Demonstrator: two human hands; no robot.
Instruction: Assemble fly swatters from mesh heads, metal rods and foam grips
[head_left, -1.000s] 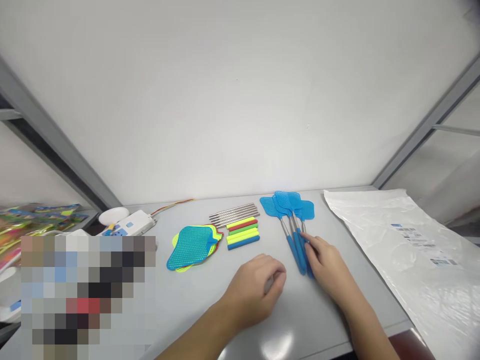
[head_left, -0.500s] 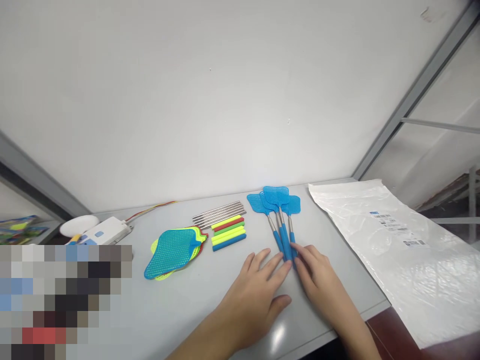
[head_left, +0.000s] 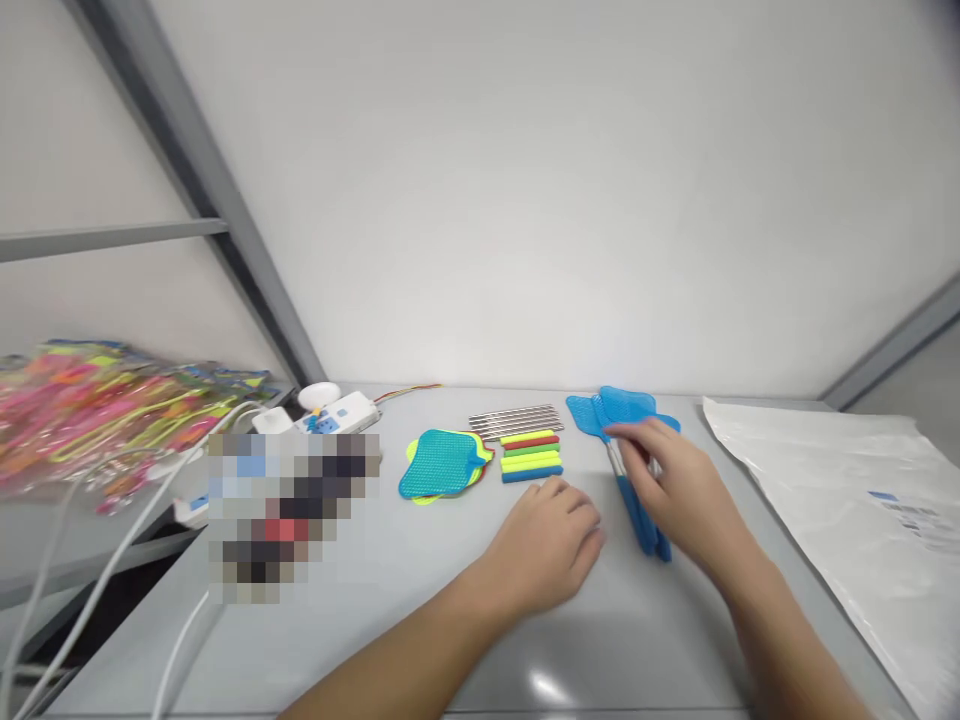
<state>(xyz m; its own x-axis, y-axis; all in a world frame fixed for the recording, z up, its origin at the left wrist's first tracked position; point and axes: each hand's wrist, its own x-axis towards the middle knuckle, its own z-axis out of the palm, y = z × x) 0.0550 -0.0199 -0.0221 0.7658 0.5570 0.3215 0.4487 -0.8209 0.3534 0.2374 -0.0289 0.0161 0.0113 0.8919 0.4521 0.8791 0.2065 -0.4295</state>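
Note:
Several blue fly swatters (head_left: 630, 403) lie in a bunch at the right, mesh heads toward the wall and blue handles toward me. Over their metal shafts is my right hand (head_left: 675, 485), fingers bent and apart; whether it touches them is hard to tell. My left hand (head_left: 551, 540) hovers low over the table, loosely curled, with nothing visible in it. Just beyond it lies a row of coloured handle tubes (head_left: 532, 456), in yellow, red, green and blue. Thin metal rods (head_left: 516, 421) lie behind these. To their left sits a stack of loose swatter heads (head_left: 442, 465), teal on top.
A white plastic mailer bag (head_left: 817, 470) covers the table's right side. At the left stand a power strip (head_left: 349, 412) and a white oval object (head_left: 319, 395), beside a pixelated patch. White cables and a heap of bagged colourful items (head_left: 127, 410) are further left.
The view has swung left. My right hand has moved from the swatter handles up toward their heads, and my left hand has drawn away from the handles and curled. The swatters are bunched closer.

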